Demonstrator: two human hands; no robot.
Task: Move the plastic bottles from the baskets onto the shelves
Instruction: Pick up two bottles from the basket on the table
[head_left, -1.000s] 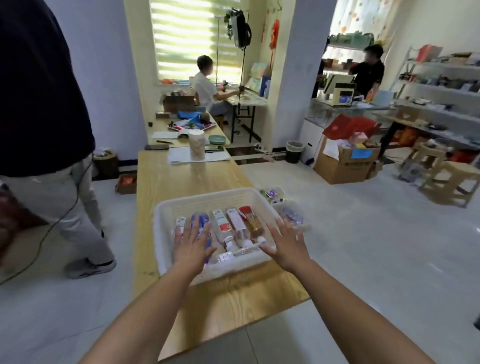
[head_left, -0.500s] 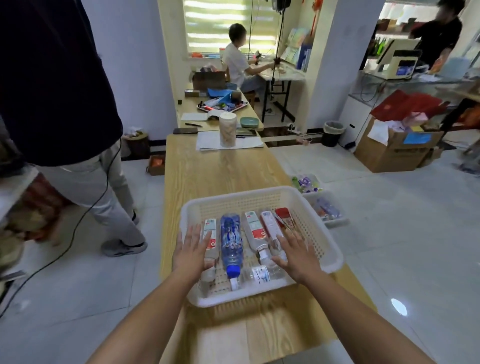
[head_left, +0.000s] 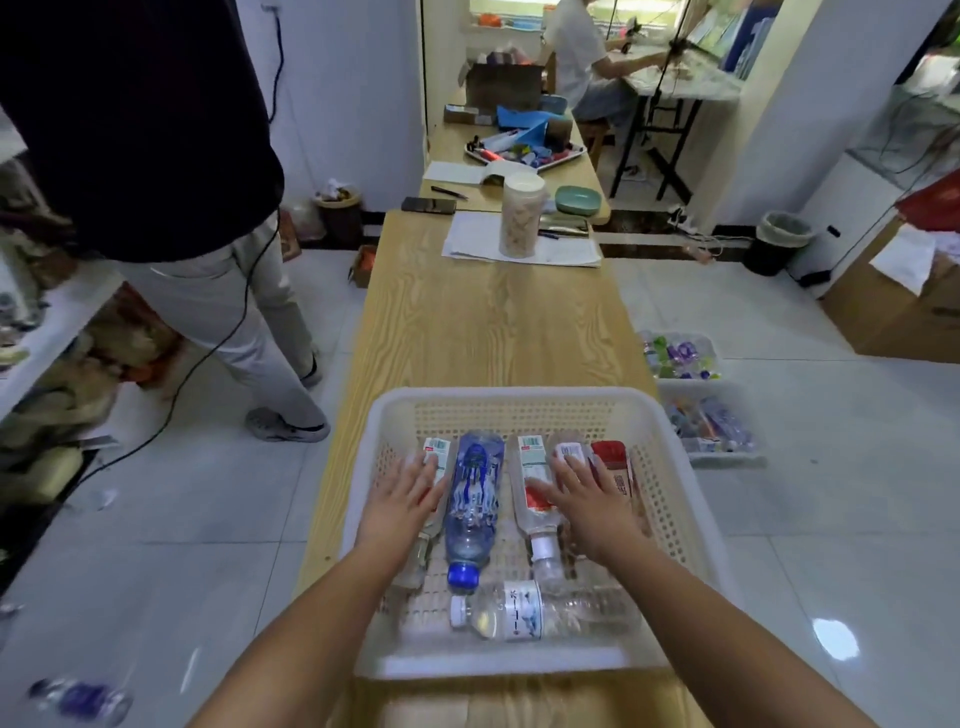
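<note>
A white plastic basket (head_left: 519, 402) stands on the near end of a long wooden table (head_left: 493, 322). Several plastic bottles lie in it. A blue bottle (head_left: 475, 493) with a blue cap lies lengthwise, and a clear bottle (head_left: 540, 613) lies crosswise at the front. My left hand (head_left: 402, 501) lies flat, fingers straight, on a clear bottle with a red and white label (head_left: 435, 451) at the basket's left. My right hand (head_left: 587, 496) lies flat over two red-labelled bottles (head_left: 532, 486) in the right half.
A person in dark top and light trousers (head_left: 208, 291) stands left of the table, a cable trailing. Two more bottle baskets (head_left: 696, 395) sit on the floor at right. A jar (head_left: 519, 215) and papers lie further down the table. A shelf edge (head_left: 52, 317) shows at far left.
The view has dipped and drawn closer to the basket. Both hands have slid forward from the basket's near part onto the bottles. The standing person has shifted left.
</note>
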